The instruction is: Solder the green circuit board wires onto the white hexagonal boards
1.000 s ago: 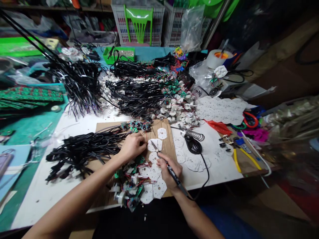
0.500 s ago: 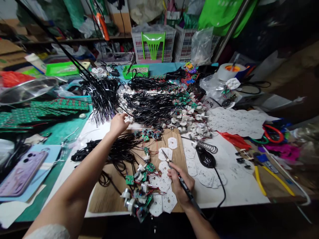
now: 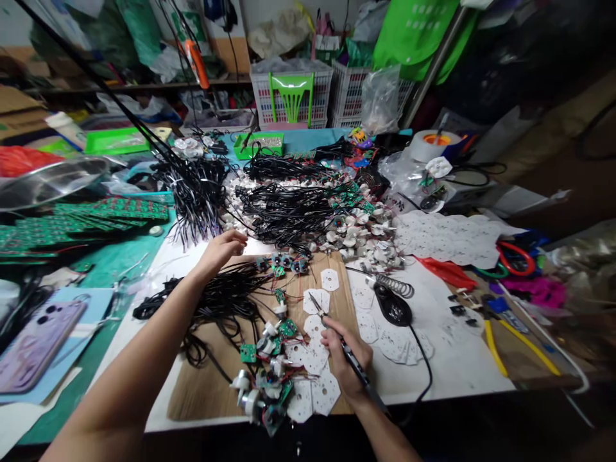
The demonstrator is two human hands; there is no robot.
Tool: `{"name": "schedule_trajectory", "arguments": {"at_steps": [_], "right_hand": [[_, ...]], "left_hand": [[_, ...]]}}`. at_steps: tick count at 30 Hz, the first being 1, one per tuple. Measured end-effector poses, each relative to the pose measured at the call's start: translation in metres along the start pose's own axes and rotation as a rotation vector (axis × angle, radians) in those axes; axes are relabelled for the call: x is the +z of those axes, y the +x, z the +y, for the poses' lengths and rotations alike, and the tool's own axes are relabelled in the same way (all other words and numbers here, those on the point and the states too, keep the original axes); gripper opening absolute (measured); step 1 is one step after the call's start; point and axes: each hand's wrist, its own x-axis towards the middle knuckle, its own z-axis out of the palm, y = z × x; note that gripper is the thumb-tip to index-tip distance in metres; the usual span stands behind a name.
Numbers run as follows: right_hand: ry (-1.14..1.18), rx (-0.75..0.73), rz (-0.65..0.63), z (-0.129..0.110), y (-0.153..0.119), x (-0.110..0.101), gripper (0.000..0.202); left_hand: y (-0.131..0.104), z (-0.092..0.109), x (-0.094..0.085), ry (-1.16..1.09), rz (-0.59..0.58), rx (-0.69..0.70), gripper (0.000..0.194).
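My right hand point(image 3: 347, 359) is closed round a soldering iron point(image 3: 355, 364), its metal tip pointing up and left over a white octagonal plate point(image 3: 316, 301). My left hand point(image 3: 224, 249) reaches forward, fingers curled together, just in front of the pile of small white parts point(image 3: 235, 204); whatever is between its fingertips is hidden. Below the left forearm lies a bundle of black cables point(image 3: 226, 295). Small motors with white fittings and green circuit boards point(image 3: 248, 353) are wired together on the cardboard point(image 3: 202, 385), beside several more white plates point(image 3: 323, 391).
A soldering iron stand point(image 3: 392, 305) with a coiled spring sits right of the cardboard. Further right are yellow-handled pliers point(image 3: 495, 346). Black cables point(image 3: 289, 215) and white parts are heaped at the back. Green circuit boards point(image 3: 86, 221) and a phone point(image 3: 43, 346) lie on the left.
My left hand has drawn back slightly from the white parts and turned. My right hand keeps the soldering iron over the same plate. The camera view has shifted a little.
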Motion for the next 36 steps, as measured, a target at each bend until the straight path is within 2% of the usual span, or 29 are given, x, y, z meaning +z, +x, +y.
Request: {"name": "schedule_trajectory", "arguments": {"at_steps": [3, 6, 8, 11, 16, 18, 22, 24, 26, 29, 31, 36], "right_hand": [[0.004, 0.003, 0.006, -0.002, 0.000, 0.000, 0.024], [0.002, 0.007, 0.005, 0.000, -0.001, 0.001, 0.024], [0.003, 0.009, 0.002, 0.002, -0.001, 0.001, 0.024], [0.008, 0.004, 0.005, 0.005, -0.002, 0.002, 0.024], [0.014, 0.000, 0.017, 0.005, -0.001, 0.003, 0.023], [0.015, 0.002, 0.014, 0.003, 0.000, 0.002, 0.023], [0.007, 0.008, 0.051, -0.001, 0.001, 0.001, 0.024], [0.005, 0.023, 0.070, -0.003, 0.002, 0.000, 0.024], [0.003, 0.033, 0.083, -0.005, 0.003, -0.002, 0.025], [-0.003, 0.032, 0.090, -0.008, 0.004, -0.003, 0.024], [-0.002, 0.038, 0.095, -0.008, 0.004, -0.003, 0.024], [0.013, 0.073, 0.076, -0.006, 0.002, -0.002, 0.024]], "left_hand": [[-0.036, 0.007, 0.007, -0.280, -0.121, -0.058, 0.028], [-0.066, 0.008, 0.023, -0.360, -0.158, -0.022, 0.035], [-0.078, 0.005, 0.034, -0.399, -0.177, 0.018, 0.041], [-0.084, 0.003, 0.043, -0.489, -0.180, 0.065, 0.054], [-0.079, 0.007, 0.049, -0.524, -0.206, 0.115, 0.099], [-0.076, 0.008, 0.053, -0.508, -0.214, 0.109, 0.096], [-0.073, 0.010, 0.067, -0.305, -0.305, 0.124, 0.045], [-0.076, 0.012, 0.076, -0.079, -0.342, 0.230, 0.031], [-0.081, 0.014, 0.086, 0.192, -0.324, 0.387, 0.021], [-0.090, 0.017, 0.099, 0.550, -0.251, 0.588, 0.019], [-0.097, 0.016, 0.105, 0.692, -0.198, 0.663, 0.020], [-0.108, 0.008, 0.111, 0.756, -0.122, 0.683, 0.021]]}}
